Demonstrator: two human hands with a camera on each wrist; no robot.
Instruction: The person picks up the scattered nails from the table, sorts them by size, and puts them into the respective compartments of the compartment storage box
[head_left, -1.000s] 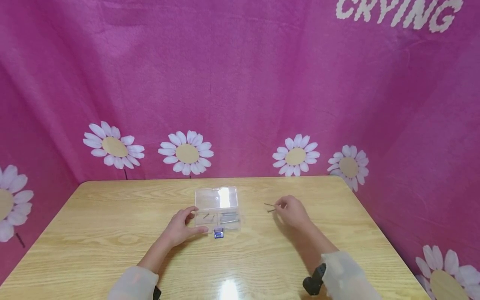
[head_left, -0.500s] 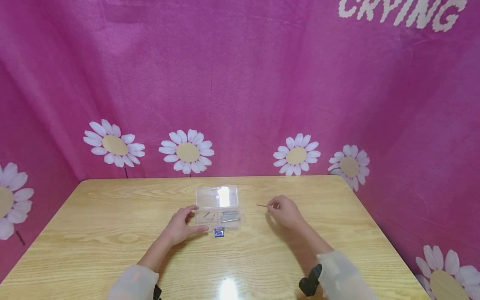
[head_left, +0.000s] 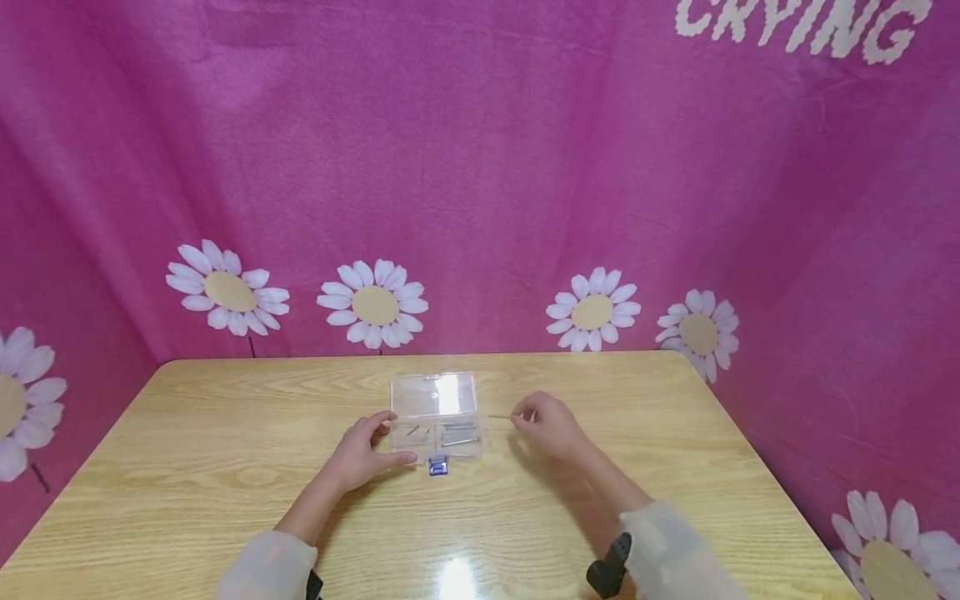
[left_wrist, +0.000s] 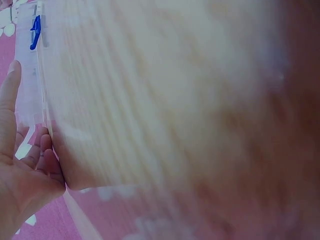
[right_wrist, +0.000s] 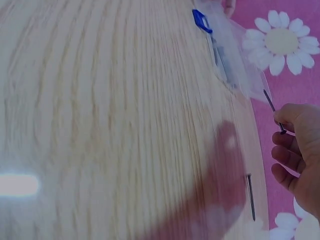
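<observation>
A clear plastic compartment box (head_left: 414,446) with a blue latch (head_left: 438,465) stands on the table with its lid (head_left: 432,395) raised. Small screws or nails lie in the left part, longer ones in the right. My left hand (head_left: 360,457) holds the box's left end, thumb at the front, fingers towards the back. Just right of the box, my right hand (head_left: 550,425) pinches a thin nail (right_wrist: 272,106) between thumb and fingertip. Its point faces the box. In the right wrist view another nail (right_wrist: 251,200) lies on the table; the head view does not show it.
The light wooden table (head_left: 225,500) has a glossy top with a bright reflection near its front. Behind it and at the sides hangs a pink curtain (head_left: 480,167) printed with white daisies.
My right hand has moved left with the nail, bringing its point close to the box's right side. The left hand and the box have stayed in place.
</observation>
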